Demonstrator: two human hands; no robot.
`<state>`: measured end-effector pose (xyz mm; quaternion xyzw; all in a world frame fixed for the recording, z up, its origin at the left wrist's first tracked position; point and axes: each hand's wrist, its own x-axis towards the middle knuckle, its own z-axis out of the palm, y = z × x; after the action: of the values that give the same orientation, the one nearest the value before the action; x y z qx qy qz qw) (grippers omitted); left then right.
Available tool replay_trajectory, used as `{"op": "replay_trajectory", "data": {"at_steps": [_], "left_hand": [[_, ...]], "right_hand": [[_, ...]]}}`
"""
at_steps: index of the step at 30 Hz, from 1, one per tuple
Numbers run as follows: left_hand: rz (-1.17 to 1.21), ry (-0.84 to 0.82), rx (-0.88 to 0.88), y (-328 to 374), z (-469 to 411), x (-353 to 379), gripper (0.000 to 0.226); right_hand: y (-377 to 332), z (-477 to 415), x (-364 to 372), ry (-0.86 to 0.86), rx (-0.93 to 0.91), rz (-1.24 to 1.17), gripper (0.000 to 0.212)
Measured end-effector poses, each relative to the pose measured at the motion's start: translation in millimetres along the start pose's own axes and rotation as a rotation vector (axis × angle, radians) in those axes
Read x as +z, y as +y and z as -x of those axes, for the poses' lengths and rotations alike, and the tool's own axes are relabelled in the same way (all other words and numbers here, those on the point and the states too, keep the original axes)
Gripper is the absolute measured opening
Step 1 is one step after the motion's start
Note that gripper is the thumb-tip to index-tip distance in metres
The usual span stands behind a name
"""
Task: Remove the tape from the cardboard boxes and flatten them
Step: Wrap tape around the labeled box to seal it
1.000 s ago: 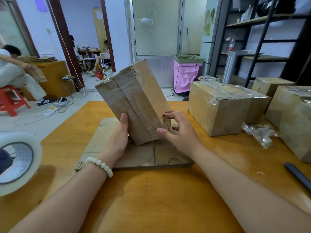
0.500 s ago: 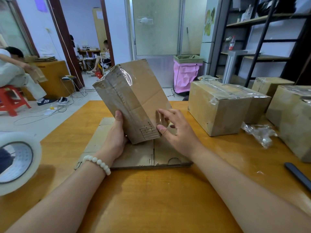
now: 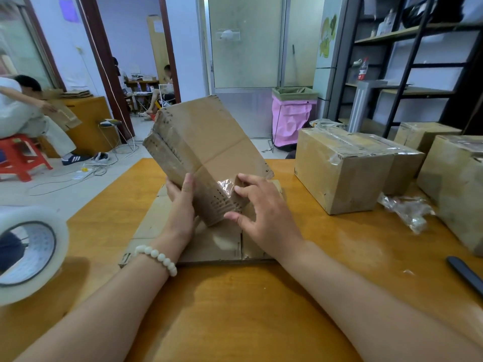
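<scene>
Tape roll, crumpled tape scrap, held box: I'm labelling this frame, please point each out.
Tape roll (image 3: 31, 216): head view, on its outer clear band.
Crumpled tape scrap (image 3: 407, 210): head view, on the middle of the wad.
Held box (image 3: 209, 142): head view, on its broad upper face.

Tape roll (image 3: 27, 253) cut off at left edge; dark tool (image 3: 466, 275) and right box (image 3: 457, 189) cropped right; left hand (image 3: 180, 205) fingers hidden behind box (image 3: 206, 152).
</scene>
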<state>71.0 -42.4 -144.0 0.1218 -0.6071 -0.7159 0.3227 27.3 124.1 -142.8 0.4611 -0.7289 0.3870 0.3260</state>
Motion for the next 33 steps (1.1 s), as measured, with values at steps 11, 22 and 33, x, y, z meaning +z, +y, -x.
{"op": "replay_trajectory", "data": {"at_steps": [11, 22, 33], "left_hand": [[-0.080, 0.026, 0.117, 15.0, 7.1, -0.5, 0.161], [-0.122, 0.032, 0.149, 22.8, 14.3, 6.6, 0.143], [-0.195, 0.035, 0.173, 23.2, 14.2, 14.5, 0.139]], "right_hand": [[-5.0, 1.6, 7.9, -0.020, -0.130, -0.009, 0.039], [-3.3, -2.3, 0.8, 0.112, 0.179, -0.183, 0.039], [-1.0, -4.7, -2.9, -0.006, 0.252, -0.287, 0.008]]}}
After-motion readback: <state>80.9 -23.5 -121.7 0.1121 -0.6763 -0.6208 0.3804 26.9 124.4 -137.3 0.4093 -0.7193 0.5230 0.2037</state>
